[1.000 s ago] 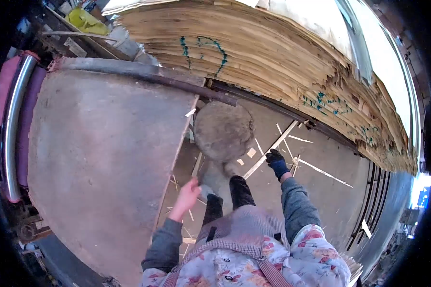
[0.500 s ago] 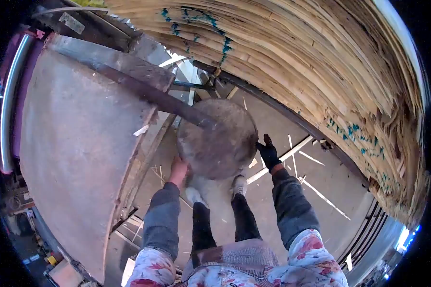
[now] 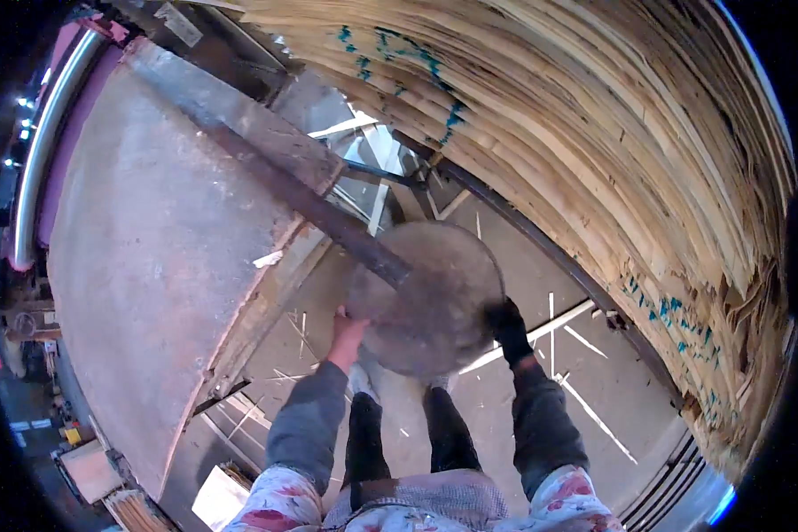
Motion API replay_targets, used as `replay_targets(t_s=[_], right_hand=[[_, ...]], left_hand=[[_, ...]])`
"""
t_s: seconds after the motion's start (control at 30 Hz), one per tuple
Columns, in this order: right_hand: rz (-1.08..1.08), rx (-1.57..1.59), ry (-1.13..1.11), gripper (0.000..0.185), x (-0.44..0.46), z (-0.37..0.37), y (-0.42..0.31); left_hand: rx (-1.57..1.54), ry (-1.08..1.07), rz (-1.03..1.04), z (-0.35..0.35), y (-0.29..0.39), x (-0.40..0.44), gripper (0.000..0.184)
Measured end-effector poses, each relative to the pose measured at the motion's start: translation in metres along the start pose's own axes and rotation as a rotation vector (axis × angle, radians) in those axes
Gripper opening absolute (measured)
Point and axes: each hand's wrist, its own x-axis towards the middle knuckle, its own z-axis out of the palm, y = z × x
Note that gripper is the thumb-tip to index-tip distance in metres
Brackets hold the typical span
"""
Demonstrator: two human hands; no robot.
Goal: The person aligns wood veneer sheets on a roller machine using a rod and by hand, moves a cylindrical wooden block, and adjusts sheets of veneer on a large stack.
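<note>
Though wide, round disc [image 3: 434, 306] between left grip [image 3: 349, 335] and right grip [image 3: 507, 330]

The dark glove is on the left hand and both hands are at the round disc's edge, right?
Not quite: the head view shows the dark glove on the right hand; the left hand is bare. Both are at the edge of the round disc.

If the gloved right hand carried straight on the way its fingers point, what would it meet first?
The right hand would meet the round disc first, at its near rim; contact may already exist, as depth is unclear.
</note>
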Motion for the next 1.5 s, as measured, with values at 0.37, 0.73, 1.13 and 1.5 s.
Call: replay_targets(t_s=[0.37, 0.73, 1.13, 1.5], right_hand=[[0.321, 0.271, 0.378, 0.029, -0.278, -0.113, -0.099], [0.539, 0.522, 0.807, 0.050, -0.628, -0.020, -0.205], [0.126, 0.991, 1.017, 0.052, -0.718, 0.056, -0.240], [-0.562, 0.726, 0.739, 0.057, -0.618, 0.028, -0.387]], left_hand=[[0.663, -0.073, 0.321, 0.110, 0.074, -0.206, 0.057], [0.835, -0.825, 0.697, 0.170, 0.139, -0.390, 0.039], [0.630, -1.097, 1.395, 0.150, 0.242, -0.661, 0.014], [0.929, -0.627, 2.274, 0.032, 0.404, -0.830, 0.033]])
